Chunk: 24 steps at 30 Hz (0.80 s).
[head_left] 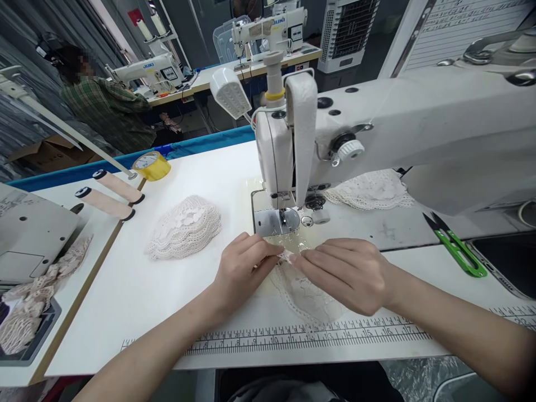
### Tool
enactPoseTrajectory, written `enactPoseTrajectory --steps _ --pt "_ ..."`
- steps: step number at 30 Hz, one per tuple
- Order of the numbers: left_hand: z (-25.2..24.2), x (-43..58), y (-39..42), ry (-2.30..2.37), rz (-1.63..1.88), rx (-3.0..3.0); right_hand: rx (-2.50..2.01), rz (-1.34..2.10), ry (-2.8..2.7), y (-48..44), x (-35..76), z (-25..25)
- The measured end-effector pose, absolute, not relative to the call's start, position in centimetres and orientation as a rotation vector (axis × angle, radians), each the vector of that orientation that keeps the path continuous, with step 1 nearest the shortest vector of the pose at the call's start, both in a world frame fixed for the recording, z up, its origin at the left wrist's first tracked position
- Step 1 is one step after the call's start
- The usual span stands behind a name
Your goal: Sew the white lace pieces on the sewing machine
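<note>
Recorded a pale cream scalloped lace piece [305, 296], with its far end hidden under both hands and its near edge hard to separate from the white sewing table [201, 173]. Could not see the fingertips where they met.

Found the lace flat on the table, just in front of the steel needle plate [274, 220] of the white industrial sewing machine [377, 128], whose right end was cut off by the frame. Noted its long axis running near to far, with the far end pointing at the needle plate and the near end touching the printed ruler strip [310, 334].

Logged the left hand [240, 268] pinched closed on the lace's far end, and the right hand [347, 273] likewise closed on it, fingers laid together, tips meeting the left's.

Listed also:
- 1 heaped stack of cream lace [184, 228], left of the hands and well apart.
- 1 pair of green-handled thread snips [458, 248], at right.
</note>
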<state>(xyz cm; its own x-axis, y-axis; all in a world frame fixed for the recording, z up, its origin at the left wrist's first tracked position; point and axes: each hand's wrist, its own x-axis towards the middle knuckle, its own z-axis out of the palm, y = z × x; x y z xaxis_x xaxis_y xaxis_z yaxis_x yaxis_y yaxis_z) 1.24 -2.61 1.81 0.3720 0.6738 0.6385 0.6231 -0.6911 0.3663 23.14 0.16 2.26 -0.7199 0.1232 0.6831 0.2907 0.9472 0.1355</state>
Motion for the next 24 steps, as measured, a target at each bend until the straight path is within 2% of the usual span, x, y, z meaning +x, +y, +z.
enactPoseTrajectory --steps 3,6,8,10,15,20,24 --pt "3.0 1.4 -3.1 1.153 1.006 2.189 -0.415 0.064 -2.438 -0.1 23.4 3.9" --pt "3.8 1.7 -3.5 1.002 0.609 1.841 -0.597 0.790 -2.481 -0.2 23.7 5.6" --pt "3.6 1.9 -3.5 0.985 0.509 1.795 -0.757 1.093 -2.466 0.2 23.7 5.8" --pt "2.8 2.1 -3.2 1.127 0.573 1.938 -0.912 1.026 -2.446 0.8 23.3 5.0" --pt "0.5 2.2 -2.3 1.540 0.755 2.596 -1.035 0.464 -2.458 2.2 21.8 1.5" --pt "0.3 2.1 -2.8 1.338 0.842 3.042 -1.057 0.277 -2.438 2.6 21.4 0.3" --pt "0.6 2.3 -3.5 1.318 0.740 3.117 -1.160 0.026 -2.458 3.1 22.3 0.7"
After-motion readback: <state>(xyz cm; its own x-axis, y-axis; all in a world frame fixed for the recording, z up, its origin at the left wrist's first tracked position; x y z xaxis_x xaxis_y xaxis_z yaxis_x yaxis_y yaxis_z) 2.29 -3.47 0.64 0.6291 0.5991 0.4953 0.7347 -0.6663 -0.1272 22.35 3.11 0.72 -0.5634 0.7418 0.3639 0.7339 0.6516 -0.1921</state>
